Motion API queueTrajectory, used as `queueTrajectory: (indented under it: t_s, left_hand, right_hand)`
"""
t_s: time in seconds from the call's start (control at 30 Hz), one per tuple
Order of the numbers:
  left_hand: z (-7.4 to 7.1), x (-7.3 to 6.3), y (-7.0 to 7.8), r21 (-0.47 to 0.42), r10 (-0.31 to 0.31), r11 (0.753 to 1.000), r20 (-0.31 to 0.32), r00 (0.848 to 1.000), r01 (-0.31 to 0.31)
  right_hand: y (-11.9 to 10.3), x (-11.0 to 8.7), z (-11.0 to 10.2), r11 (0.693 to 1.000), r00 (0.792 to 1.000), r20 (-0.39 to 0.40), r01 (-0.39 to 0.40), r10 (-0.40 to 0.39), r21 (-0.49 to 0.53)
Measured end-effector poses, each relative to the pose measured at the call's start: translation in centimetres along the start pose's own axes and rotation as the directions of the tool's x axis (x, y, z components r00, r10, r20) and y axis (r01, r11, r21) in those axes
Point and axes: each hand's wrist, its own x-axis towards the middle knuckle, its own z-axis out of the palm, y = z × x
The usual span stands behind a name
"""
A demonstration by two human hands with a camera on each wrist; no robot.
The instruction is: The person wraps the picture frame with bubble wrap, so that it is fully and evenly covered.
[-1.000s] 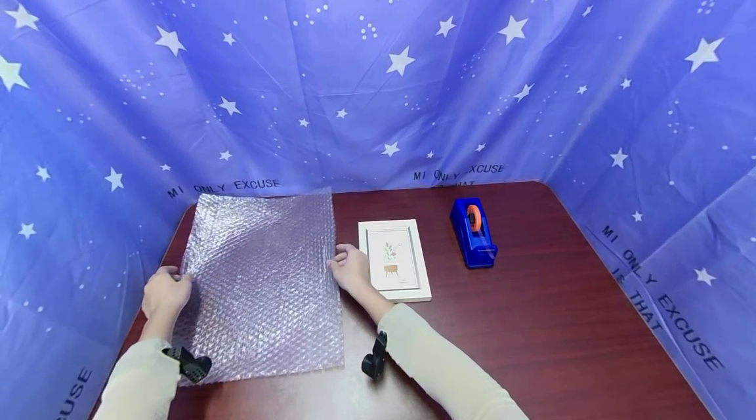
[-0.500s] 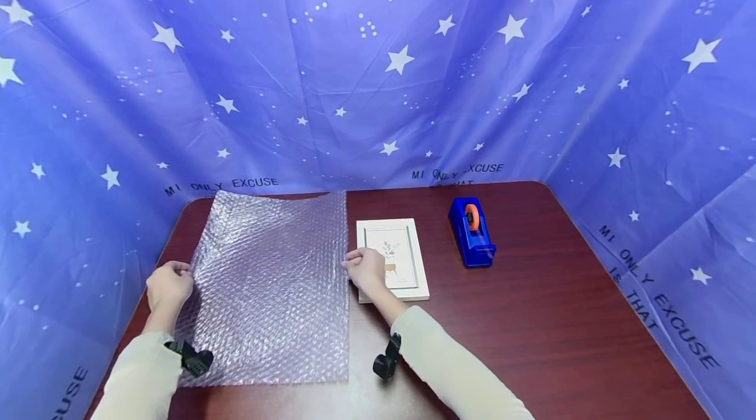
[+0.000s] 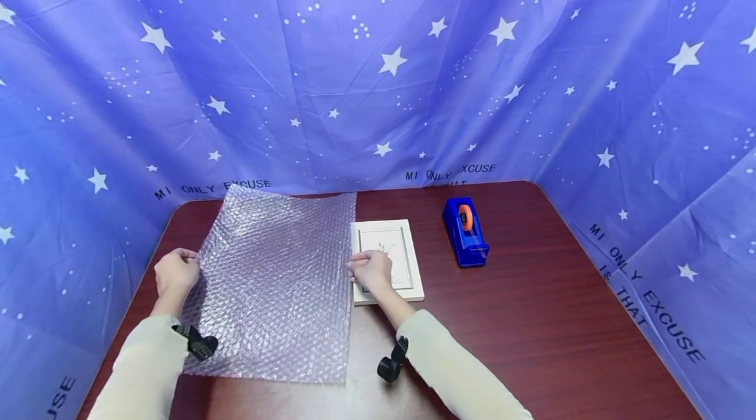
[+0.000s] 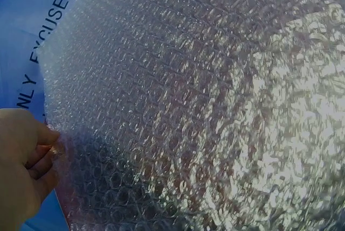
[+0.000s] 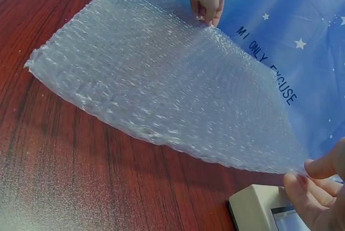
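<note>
A clear sheet of bubble wrap (image 3: 274,282) is stretched between both hands over the left part of the table. My left hand (image 3: 176,273) pinches its left edge, thumb and fingertips together on the plastic in the left wrist view. On the opposite edge my right hand (image 3: 372,270) pinches the sheet between thumb and fingers. The right wrist view shows the bubble wrap (image 5: 156,85) raised off the wood, its near edge sagging. A white picture frame (image 3: 415,275) with a plant print lies under and beside the right hand, which covers part of it.
A blue tape dispenser (image 3: 466,236) with an orange roll stands at the back right of the dark red wooden table (image 3: 520,328). A blue star-printed curtain (image 3: 331,65) surrounds the table's back and sides. Small black cameras are strapped to both wrists.
Both hands have moved right with the bubble wrap, whose right edge now reaches the picture frame's left side. The picture frame and tape dispenser stay in place; the head view has shifted slightly.
</note>
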Motion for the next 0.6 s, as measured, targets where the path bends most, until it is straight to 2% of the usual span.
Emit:
queueTrajectory:
  t_s: [0.2,0.37,0.5,0.6]
  left_hand:
    - [-0.3,0.3,-0.3,-0.009,-0.048,0.999,0.000,0.999,0.048]
    - [0.0,0.0,-0.1,0.024,-0.056,0.998,0.042,0.998,0.055]
    - [0.1,-0.4,0.8,0.047,0.002,0.999,0.065,0.998,-0.005]
    - [0.2,-1.0,2.0,0.044,0.072,0.996,0.045,0.996,-0.074]
  right_hand:
    - [0.0,0.0,-0.4,0.995,0.999,-0.027,0.034,-0.037,-0.097]
    - [0.0,0.3,-1.6,0.969,0.993,-0.050,0.097,-0.111,-0.226]
    - [0.2,1.0,-3.0,0.967,0.989,-0.037,0.130,-0.142,-0.220]
    - [0.5,1.4,-4.5,0.959,0.986,-0.061,0.138,-0.158,-0.246]
